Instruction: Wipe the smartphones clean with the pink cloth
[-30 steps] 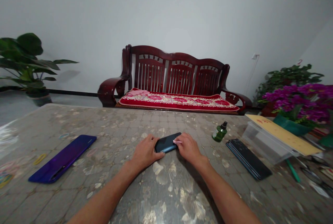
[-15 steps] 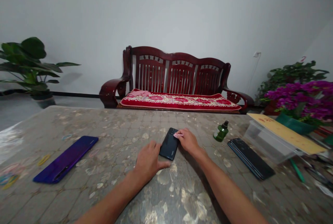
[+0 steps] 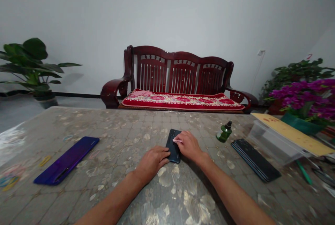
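Note:
A dark smartphone lies back up on the table, its camera end pointing away from me. My left hand rests low beside it, fingers stretched out and their tips touching the phone's left edge, with the thumb near the lower corner. My right hand is closed on a small pink cloth, pressed to the phone's back just below the cameras. That hand covers the phone's right side.
A purple-blue phone lies to the left, near rubber bands. On the right are a green spray bottle, a stack of dark phones, a clear plastic box under a yellow envelope, and a green pen.
The phone has turned slightly, its near end now further right. My left fingers have flattened against its edge, thumb drawn in. The cloth has slid a little down the phone's back.

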### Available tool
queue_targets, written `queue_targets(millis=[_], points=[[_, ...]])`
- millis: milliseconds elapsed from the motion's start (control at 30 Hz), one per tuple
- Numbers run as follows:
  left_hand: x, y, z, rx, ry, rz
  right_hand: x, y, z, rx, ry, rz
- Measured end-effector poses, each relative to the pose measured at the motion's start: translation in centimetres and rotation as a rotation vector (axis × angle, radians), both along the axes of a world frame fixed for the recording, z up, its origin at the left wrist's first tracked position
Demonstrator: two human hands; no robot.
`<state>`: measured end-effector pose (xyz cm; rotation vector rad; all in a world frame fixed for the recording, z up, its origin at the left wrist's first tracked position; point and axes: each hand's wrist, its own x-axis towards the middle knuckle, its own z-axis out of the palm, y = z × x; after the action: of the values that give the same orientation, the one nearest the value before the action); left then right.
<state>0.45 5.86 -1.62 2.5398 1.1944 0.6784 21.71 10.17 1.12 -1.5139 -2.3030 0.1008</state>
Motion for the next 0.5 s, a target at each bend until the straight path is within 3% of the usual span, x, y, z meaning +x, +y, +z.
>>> queue_targets(millis=[267, 500], points=[[0.3, -0.2, 0.2, 0.074, 0.059, -0.019, -0.1, 2.3, 0.1, 0.027, -0.058, -0.122], [0.3, -0.1, -0.1, 0.09, 0.046, -0.022, -0.7, 0.9, -0.1, 0.02, -0.034, 0.061]])
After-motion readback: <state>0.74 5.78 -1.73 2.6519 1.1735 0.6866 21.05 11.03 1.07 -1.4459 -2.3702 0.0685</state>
